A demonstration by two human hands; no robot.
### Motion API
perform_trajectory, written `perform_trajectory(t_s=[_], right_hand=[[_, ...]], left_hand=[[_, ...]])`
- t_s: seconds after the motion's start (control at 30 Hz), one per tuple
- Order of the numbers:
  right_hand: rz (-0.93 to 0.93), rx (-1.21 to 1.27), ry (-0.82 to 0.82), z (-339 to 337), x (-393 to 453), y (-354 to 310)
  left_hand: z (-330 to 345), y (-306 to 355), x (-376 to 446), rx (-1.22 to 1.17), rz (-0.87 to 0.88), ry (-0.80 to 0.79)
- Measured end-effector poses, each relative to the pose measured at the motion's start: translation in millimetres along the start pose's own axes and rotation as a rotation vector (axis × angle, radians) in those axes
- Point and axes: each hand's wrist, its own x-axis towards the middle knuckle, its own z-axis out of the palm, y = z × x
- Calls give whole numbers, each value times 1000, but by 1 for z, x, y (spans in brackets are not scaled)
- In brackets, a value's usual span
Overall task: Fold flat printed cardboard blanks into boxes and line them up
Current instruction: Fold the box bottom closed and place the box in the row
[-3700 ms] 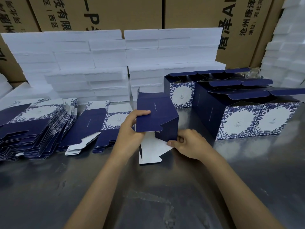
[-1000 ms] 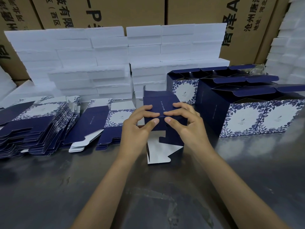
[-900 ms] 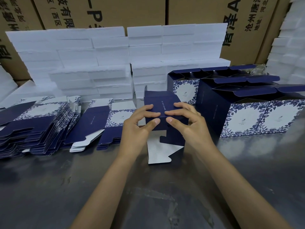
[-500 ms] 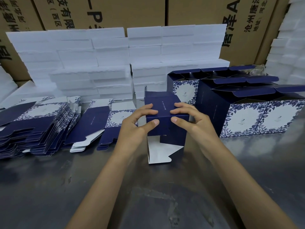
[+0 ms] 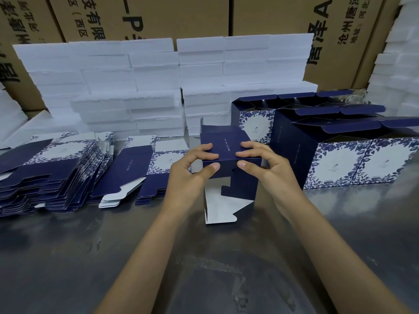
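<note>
A navy half-formed box (image 5: 226, 143) stands on the metal table (image 5: 204, 268), its white-lined bottom flaps (image 5: 223, 209) hanging toward me. My left hand (image 5: 188, 175) pinches the box's near left edge, fingers on top and thumb on the front. On the near right edge my right hand (image 5: 267, 168) pinches it the same way. Flat blanks lie in piles at the left (image 5: 49, 168) and just left of my hands (image 5: 140, 168). Finished boxes (image 5: 353, 159) with blue floral fronts stand in rows at the right, lids open.
White foam slabs (image 5: 158, 87) are stacked behind the work area, with more at the far right (image 5: 394, 71). Brown printed cartons (image 5: 260, 17) form the back wall. Bare metal tabletop stretches toward me in front of the box.
The box has been squared up from a loosely held blank. Both hands came together on its near top edge, then spread apart along that edge over the last second.
</note>
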Motion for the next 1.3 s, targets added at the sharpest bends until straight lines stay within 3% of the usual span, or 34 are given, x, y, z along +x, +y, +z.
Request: perform_trajectory(t_s=[0.4,0.53,0.67,0.8,0.9,1.0,1.17,1.23,1.3], right_hand=[[66,67,-83,-11,2,1],[198,267,-29,-16,4,1],[358,204,186,-19,11,8],[362,262,9,-8,5,0],[245,184,-159,5,-3,-7],[163,189,-193,12,-9,-10],[128,181,-130,1,-5,-9],[164,66,-144,-1,-4,-7],[179,-120,-188,-1,-5,-7]], left_hand=[[-8,-2,4,68,33,-9],[-12,1,4,35,46,121],[-12,0,3,-61,-50,303],[-8,2,1,-247,-222,358],[6,1,-3,-256,-303,287],[24,-3,-11,-194,-308,162],[36,-9,-20,-98,-645,-304],[33,-8,-22,4,-702,-490],[30,-6,-21,114,-696,-542]])
